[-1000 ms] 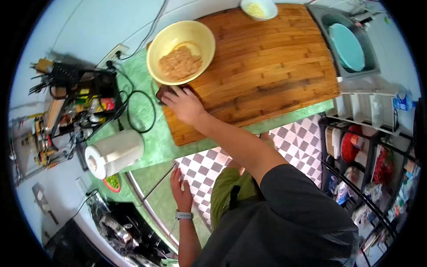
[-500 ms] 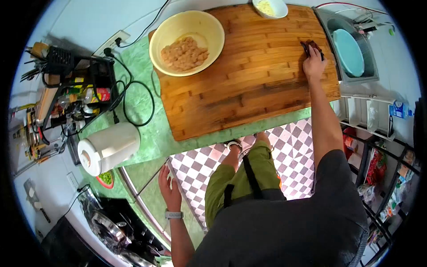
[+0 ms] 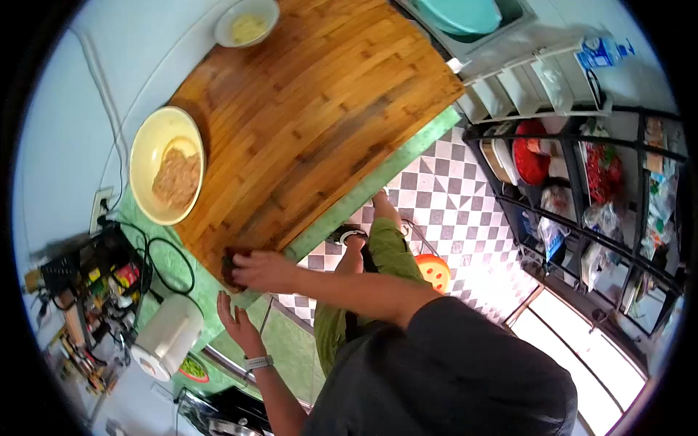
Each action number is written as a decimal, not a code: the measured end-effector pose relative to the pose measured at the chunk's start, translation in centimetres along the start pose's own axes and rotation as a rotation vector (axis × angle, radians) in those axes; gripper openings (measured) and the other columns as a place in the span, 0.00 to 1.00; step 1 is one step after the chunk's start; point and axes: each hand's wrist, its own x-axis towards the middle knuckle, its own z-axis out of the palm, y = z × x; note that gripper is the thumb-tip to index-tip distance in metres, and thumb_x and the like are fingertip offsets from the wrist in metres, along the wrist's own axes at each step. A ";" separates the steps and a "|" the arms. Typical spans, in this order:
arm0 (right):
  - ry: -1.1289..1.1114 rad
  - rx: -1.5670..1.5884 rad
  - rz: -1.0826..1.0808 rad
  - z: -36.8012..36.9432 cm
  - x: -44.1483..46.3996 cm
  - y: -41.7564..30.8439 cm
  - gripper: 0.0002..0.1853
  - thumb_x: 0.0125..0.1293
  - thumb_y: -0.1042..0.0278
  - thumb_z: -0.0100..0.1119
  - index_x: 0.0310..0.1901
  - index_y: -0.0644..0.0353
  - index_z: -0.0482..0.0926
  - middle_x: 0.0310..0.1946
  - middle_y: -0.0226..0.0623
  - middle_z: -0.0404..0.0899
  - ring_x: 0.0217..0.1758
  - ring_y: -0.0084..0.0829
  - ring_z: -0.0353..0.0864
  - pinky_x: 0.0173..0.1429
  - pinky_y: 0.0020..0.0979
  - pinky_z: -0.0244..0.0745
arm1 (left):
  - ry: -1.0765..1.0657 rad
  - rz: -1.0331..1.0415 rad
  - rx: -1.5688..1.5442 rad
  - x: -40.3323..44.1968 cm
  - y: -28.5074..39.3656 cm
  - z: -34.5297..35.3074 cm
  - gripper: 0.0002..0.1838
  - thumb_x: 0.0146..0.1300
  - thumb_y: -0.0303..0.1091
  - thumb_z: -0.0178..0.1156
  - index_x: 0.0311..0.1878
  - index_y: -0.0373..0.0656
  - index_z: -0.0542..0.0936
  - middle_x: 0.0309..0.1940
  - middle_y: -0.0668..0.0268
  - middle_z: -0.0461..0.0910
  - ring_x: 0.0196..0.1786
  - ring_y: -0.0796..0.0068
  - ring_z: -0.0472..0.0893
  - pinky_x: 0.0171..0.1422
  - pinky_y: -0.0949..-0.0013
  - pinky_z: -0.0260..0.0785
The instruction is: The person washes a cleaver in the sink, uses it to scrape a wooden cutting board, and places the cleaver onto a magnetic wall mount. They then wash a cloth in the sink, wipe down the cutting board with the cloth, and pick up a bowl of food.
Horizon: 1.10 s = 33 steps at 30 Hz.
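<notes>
My right hand [image 3: 265, 272] is closed on a bunched dark rag [image 3: 230, 269], pressed to the near-left corner of the large wooden board [image 3: 313, 109]. The rag is partly hidden under my fingers. My left hand [image 3: 240, 325], with a watch on its wrist, is open beside that corner, fingers apart and nothing in them. At the board's left edge stands a yellow bowl [image 3: 147, 156] containing pale pink chopped meat [image 3: 179, 178]. A white bowl [image 3: 225, 30] with finely chopped pale bits [image 3: 249, 27] sits at the far edge.
A white electric kettle [image 3: 167, 334] stands on the green counter [image 3: 163, 254] near a looped black cable [image 3: 190, 272]. Left of it is a crowded utensil rack [image 3: 87, 283]. A sink with a teal basin [image 3: 465, 14] lies beyond the board; a black shelf [image 3: 574, 134] stands at right.
My right hand has carried the rag from the board's sink end across to its near-left corner. My left hand stays open. The view has turned and shifted.
</notes>
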 end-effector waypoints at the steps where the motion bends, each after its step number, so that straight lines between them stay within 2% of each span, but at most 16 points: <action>1: -0.009 -0.011 0.081 -3.8 -1.5 2.6 0.18 0.63 0.61 0.55 0.55 0.50 0.78 0.60 0.36 0.75 0.60 0.41 0.76 0.50 0.41 0.75 | -0.018 0.001 0.030 0.5 2.2 0.9 0.32 0.63 0.16 0.46 0.73 0.42 0.64 0.76 0.62 0.59 0.76 0.63 0.62 0.76 0.57 0.56; 5: 0.121 -0.424 0.262 -20.8 -8.4 15.6 0.20 0.61 0.69 0.56 0.56 0.45 0.78 0.56 0.31 0.77 0.53 0.44 0.77 0.51 0.43 0.76 | -0.061 0.131 0.233 4.0 2.3 2.6 0.35 0.64 0.20 0.52 0.76 0.42 0.60 0.78 0.58 0.52 0.79 0.60 0.54 0.79 0.56 0.51; 6: 0.203 -0.373 0.569 -24.3 -10.8 18.5 0.22 0.59 0.72 0.56 0.57 0.46 0.79 0.55 0.30 0.79 0.54 0.45 0.76 0.56 0.46 0.74 | -0.072 0.211 0.390 4.9 1.5 2.9 0.36 0.65 0.23 0.55 0.77 0.43 0.57 0.79 0.56 0.49 0.80 0.58 0.51 0.80 0.56 0.49; 8: 0.322 -0.662 0.520 -32.1 -16.0 24.4 0.23 0.58 0.75 0.55 0.57 0.48 0.80 0.54 0.32 0.79 0.51 0.45 0.75 0.57 0.45 0.71 | -0.068 0.208 0.370 6.3 0.1 3.8 0.39 0.66 0.28 0.59 0.78 0.43 0.55 0.80 0.54 0.46 0.81 0.55 0.49 0.81 0.55 0.46; 9: 0.231 -0.803 0.734 -35.8 -18.4 25.1 0.26 0.55 0.77 0.58 0.58 0.49 0.80 0.55 0.34 0.79 0.57 0.46 0.75 0.62 0.44 0.70 | -0.078 0.198 0.349 6.7 -0.3 4.1 0.42 0.67 0.33 0.62 0.79 0.43 0.52 0.80 0.52 0.43 0.81 0.53 0.47 0.82 0.55 0.44; 10: 0.371 -0.872 0.822 -36.8 -23.8 29.0 0.28 0.52 0.76 0.63 0.59 0.49 0.79 0.56 0.39 0.79 0.61 0.48 0.74 0.66 0.46 0.68 | -0.099 0.188 0.510 6.9 -0.2 4.1 0.48 0.64 0.41 0.67 0.80 0.42 0.48 0.80 0.47 0.38 0.81 0.48 0.43 0.82 0.54 0.40; 11: 0.116 -0.800 1.196 -39.4 -26.9 29.2 0.28 0.57 0.70 0.62 0.62 0.54 0.77 0.60 0.47 0.79 0.63 0.45 0.77 0.68 0.42 0.69 | -0.091 0.189 0.502 7.0 -0.5 4.4 0.48 0.64 0.41 0.67 0.80 0.42 0.48 0.80 0.47 0.38 0.81 0.48 0.43 0.82 0.54 0.40; 12: 0.115 -0.572 1.595 -41.8 -29.8 29.0 0.24 0.59 0.68 0.60 0.59 0.61 0.78 0.53 0.53 0.81 0.58 0.52 0.80 0.62 0.42 0.74 | -0.079 0.185 0.550 6.8 -0.8 4.7 0.51 0.62 0.43 0.69 0.80 0.41 0.47 0.80 0.46 0.37 0.81 0.47 0.43 0.82 0.54 0.39; 13: 0.361 -0.658 1.408 -42.4 -35.1 30.1 0.22 0.61 0.72 0.54 0.57 0.66 0.79 0.47 0.57 0.83 0.54 0.56 0.81 0.59 0.43 0.76 | -0.060 0.177 0.596 6.9 -1.2 4.9 0.54 0.60 0.44 0.71 0.80 0.40 0.46 0.80 0.45 0.37 0.81 0.46 0.42 0.82 0.54 0.39; 15: 0.692 -0.209 1.398 -44.7 -32.1 25.4 0.21 0.65 0.78 0.48 0.61 0.68 0.76 0.52 0.54 0.81 0.57 0.47 0.81 0.63 0.36 0.72 | -0.047 0.201 0.583 6.8 -1.1 5.2 0.56 0.58 0.43 0.72 0.80 0.39 0.45 0.80 0.44 0.36 0.81 0.45 0.41 0.82 0.53 0.38; 16: 0.554 -0.374 1.248 -45.2 -32.9 24.7 0.21 0.68 0.81 0.46 0.62 0.69 0.74 0.55 0.50 0.81 0.58 0.41 0.80 0.64 0.33 0.70 | -0.056 0.237 0.590 6.3 -1.1 4.9 0.58 0.56 0.43 0.73 0.80 0.38 0.44 0.80 0.44 0.35 0.81 0.45 0.41 0.82 0.53 0.38; 19: 0.839 -0.176 1.132 -43.3 -27.5 23.0 0.19 0.71 0.76 0.50 0.62 0.71 0.73 0.57 0.49 0.78 0.60 0.38 0.77 0.67 0.32 0.68 | -0.057 0.168 0.600 6.1 0.8 5.3 0.59 0.54 0.39 0.75 0.80 0.39 0.44 0.80 0.44 0.34 0.81 0.45 0.41 0.82 0.54 0.39; 23: 0.348 -0.089 0.593 -39.9 -13.9 22.2 0.27 0.69 0.70 0.56 0.70 0.59 0.67 0.71 0.48 0.64 0.75 0.49 0.62 0.76 0.47 0.55 | -0.049 0.212 0.571 6.0 0.8 5.5 0.60 0.52 0.32 0.76 0.80 0.42 0.43 0.80 0.45 0.32 0.82 0.45 0.41 0.82 0.55 0.41; 25: -0.088 -0.330 0.554 -35.8 -9.6 23.3 0.30 0.69 0.65 0.57 0.73 0.49 0.65 0.76 0.42 0.57 0.80 0.52 0.50 0.78 0.56 0.48 | -0.042 0.206 0.547 6.1 1.1 5.6 0.60 0.52 0.31 0.76 0.80 0.42 0.43 0.80 0.45 0.32 0.82 0.46 0.40 0.82 0.55 0.41; 29: -0.172 -0.409 0.497 -32.9 -3.7 25.4 0.31 0.70 0.63 0.54 0.74 0.50 0.63 0.79 0.37 0.50 0.82 0.50 0.43 0.78 0.60 0.46 | -0.055 0.147 0.492 6.1 1.6 5.8 0.61 0.51 0.30 0.76 0.80 0.42 0.42 0.81 0.46 0.32 0.82 0.46 0.40 0.82 0.56 0.41; 33: -0.277 -0.344 0.348 -30.6 0.7 26.5 0.32 0.69 0.66 0.53 0.74 0.60 0.60 0.79 0.34 0.49 0.83 0.46 0.42 0.79 0.57 0.46 | -0.040 0.140 0.540 6.0 2.5 6.0 0.61 0.51 0.31 0.76 0.80 0.42 0.42 0.80 0.45 0.32 0.82 0.46 0.39 0.82 0.57 0.43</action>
